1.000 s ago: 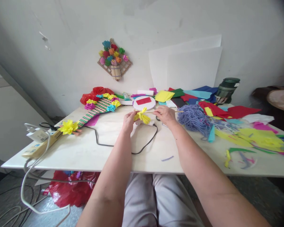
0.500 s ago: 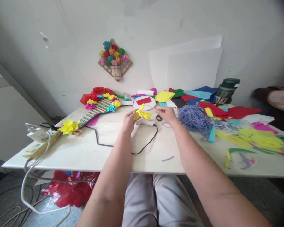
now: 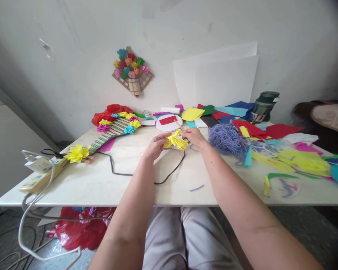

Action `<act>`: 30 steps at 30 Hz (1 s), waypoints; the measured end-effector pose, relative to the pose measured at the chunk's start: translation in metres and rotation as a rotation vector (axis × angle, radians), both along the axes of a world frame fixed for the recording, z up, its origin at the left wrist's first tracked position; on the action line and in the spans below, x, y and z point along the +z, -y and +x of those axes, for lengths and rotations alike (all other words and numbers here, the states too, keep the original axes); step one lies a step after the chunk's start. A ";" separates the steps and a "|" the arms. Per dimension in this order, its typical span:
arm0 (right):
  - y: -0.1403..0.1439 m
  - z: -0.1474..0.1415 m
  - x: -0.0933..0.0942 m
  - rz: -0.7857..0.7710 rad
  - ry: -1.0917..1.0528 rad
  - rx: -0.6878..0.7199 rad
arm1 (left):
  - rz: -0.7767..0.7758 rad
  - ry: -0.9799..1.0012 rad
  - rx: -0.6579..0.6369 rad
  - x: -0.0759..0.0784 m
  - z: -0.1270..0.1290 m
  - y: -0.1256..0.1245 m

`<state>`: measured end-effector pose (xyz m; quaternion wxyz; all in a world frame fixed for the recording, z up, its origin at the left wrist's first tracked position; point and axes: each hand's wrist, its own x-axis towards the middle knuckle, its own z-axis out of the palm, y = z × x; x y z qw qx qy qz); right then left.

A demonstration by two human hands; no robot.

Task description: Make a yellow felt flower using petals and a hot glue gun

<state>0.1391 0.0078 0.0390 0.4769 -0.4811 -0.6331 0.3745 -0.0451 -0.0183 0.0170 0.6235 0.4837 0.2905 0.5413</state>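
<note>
My left hand (image 3: 155, 146) is closed on a yellow crepe-paper flower (image 3: 177, 141) with folded, bunched strips, held above the table. Close by on the right, my right hand (image 3: 194, 137) pinches a thin wooden stick (image 3: 179, 124), whose tip points up and away beside the flower. Behind them lies a white oval card (image 3: 157, 125) bearing a red paper rectangle (image 3: 168, 120). A black cord (image 3: 171, 175) curves across the table below my hands; the tool at its end is mostly hidden by my hands and the flower.
At left lies a striped woven piece (image 3: 109, 134) with paper flowers, beside a power strip (image 3: 42, 176). A tangle of purple yarn (image 3: 228, 139), coloured paper sheets (image 3: 193, 113) and a dark bottle (image 3: 265, 107) occupy the right. A purple scrap (image 3: 196, 188) lies near the front edge.
The yellow flower has moved slightly right and down, closer to my right hand. The white glue gun that showed under it is now mostly covered. The view has shifted a little.
</note>
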 end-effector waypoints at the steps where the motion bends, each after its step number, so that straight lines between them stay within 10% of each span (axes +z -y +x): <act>1: 0.000 0.000 0.000 -0.001 0.002 -0.002 | 0.006 -0.006 0.003 -0.001 0.000 0.000; 20: -0.003 -0.004 -0.006 0.092 -0.015 0.073 | -0.006 -0.105 -0.040 0.001 -0.001 0.001; 30: -0.001 -0.010 -0.007 0.164 0.160 0.076 | 0.080 -0.304 0.179 0.001 0.002 0.002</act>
